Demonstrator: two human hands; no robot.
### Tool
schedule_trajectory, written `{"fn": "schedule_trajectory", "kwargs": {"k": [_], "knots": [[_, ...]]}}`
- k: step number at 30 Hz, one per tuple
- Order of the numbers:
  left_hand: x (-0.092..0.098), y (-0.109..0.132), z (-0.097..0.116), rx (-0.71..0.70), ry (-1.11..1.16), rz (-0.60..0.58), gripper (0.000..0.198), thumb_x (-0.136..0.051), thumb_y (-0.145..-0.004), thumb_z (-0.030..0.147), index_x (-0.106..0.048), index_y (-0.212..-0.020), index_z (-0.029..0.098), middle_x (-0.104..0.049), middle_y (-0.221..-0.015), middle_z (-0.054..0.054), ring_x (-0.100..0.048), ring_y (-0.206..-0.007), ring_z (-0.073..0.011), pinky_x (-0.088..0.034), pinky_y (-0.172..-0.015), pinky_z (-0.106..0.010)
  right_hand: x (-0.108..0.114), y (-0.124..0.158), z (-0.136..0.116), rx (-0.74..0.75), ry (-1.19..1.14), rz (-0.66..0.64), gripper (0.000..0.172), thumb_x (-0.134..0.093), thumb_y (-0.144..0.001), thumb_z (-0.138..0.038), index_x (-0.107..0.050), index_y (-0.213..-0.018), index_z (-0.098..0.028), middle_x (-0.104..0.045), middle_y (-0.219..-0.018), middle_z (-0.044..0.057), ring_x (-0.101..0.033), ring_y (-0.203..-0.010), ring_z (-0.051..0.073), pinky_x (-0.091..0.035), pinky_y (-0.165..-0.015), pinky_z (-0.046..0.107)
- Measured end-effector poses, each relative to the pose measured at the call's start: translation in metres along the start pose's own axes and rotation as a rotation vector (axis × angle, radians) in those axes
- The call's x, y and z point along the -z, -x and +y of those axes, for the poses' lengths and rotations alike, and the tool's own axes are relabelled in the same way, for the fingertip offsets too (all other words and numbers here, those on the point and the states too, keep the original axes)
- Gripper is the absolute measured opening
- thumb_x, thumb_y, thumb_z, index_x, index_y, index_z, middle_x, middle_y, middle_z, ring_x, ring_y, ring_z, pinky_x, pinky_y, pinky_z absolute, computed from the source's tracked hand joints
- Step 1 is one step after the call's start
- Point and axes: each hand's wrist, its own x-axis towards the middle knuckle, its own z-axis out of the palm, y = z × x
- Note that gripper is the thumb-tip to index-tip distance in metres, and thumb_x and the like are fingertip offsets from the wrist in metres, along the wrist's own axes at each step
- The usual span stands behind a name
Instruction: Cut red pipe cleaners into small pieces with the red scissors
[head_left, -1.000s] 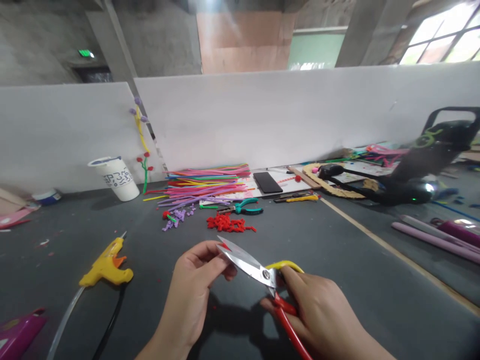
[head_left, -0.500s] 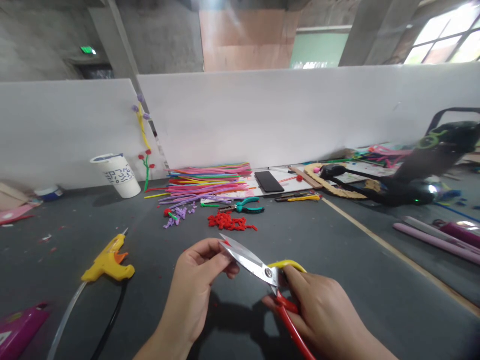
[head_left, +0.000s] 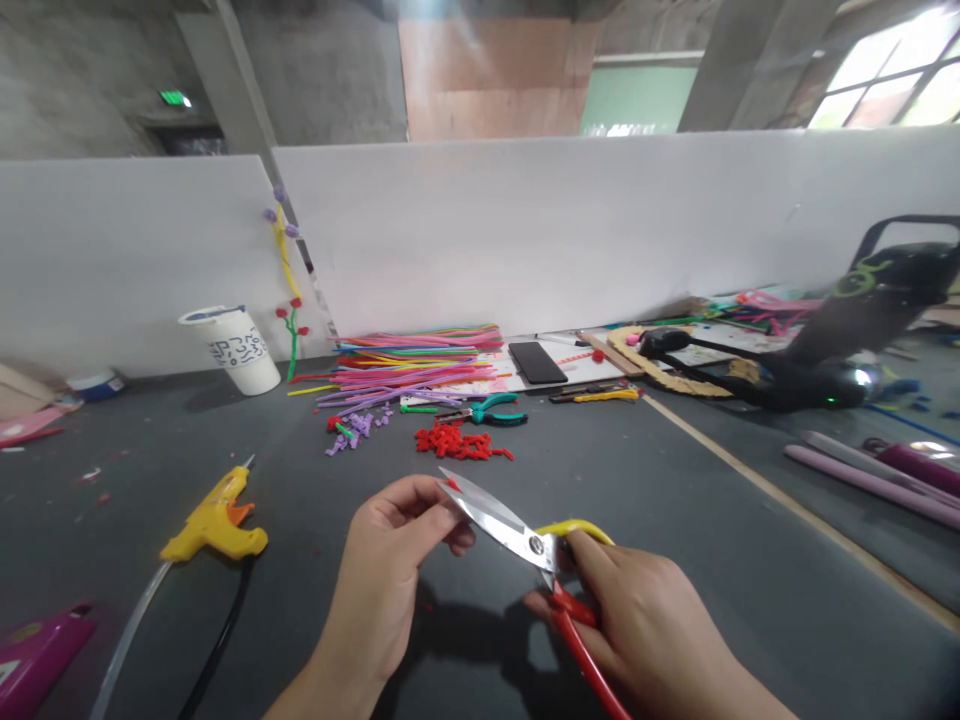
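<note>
your left hand (head_left: 390, 560) pinches a red piece (head_left: 453, 485) between the blades; right hand (head_left: 645, 605) wraps the scissors (head_left: 535, 545), narrowed slightly since a second ago: likely mid-cut.

To the right of the heap of short red fuzzy pieces (head_left: 459, 442), my right hand (head_left: 646, 612) can pass over flat dark-grey tabletop (head_left: 637, 475); behind the heap, teal-and-black-handled metal pliers (head_left: 496, 410) obstruct me; left, small purple fuzzy bits (head_left: 361, 427).
</note>
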Motion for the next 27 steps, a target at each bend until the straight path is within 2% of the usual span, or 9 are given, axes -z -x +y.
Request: {"fn": "schedule_trajectory", "kwargs": {"k": [12, 27], "knots": [[0.0, 0.001, 0.0004, -0.009, 0.015, 0.024, 0.003, -0.063, -0.063, 0.012, -0.062, -0.06, 0.014, -0.061, -0.054, 0.001, -0.052, -0.049, -0.0082, -0.041, -0.049, -0.018, -0.0024, 0.0016, -0.0012, 0.001, 0.013, -0.001, 0.035, -0.037, -0.081, -0.052, -0.044, -0.069, -0.02, -0.056, -0.052, 0.0, -0.052, -0.042, 0.015, -0.028, -0.042, 0.023], [0.0038, -0.0013, -0.0008, -0.004, 0.024, 0.007, 0.003, -0.064, -0.063, 0.012, -0.062, -0.062, 0.014, -0.061, -0.055, 0.001, -0.053, -0.048, -0.0083, -0.042, -0.049, -0.019, -0.0024, -0.0015, -0.003, 0.037, 0.03, 0.065, 0.036, -0.038, -0.081, -0.052, -0.041, -0.063, -0.021, -0.054, -0.046, -0.001, -0.052, -0.036, 0.015, -0.026, -0.038, 0.023]]}}
